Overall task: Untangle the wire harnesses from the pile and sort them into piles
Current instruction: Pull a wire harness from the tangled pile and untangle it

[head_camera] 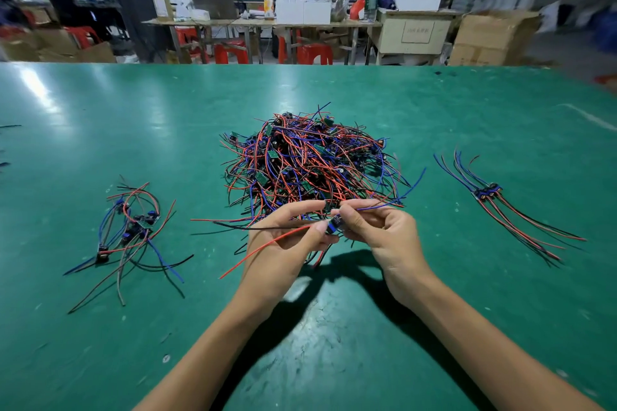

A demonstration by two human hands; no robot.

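A big tangled pile of wire harnesses, red, blue and black wires with small green boards, lies mid-table. Just in front of it, both hands hold one harness with a small blue component. My left hand pinches it from the left, its red and black wires trailing left across the palm. My right hand pinches the component end from the right, with red and blue wires running off to the right. A loose sorted pile lies at the left. A neater sorted bundle lies at the right.
The green table reaches to the far edge. Beyond it stand work tables, red stools, cardboard boxes and several people at work. A few stray wire ends lie at the table's far left edge.
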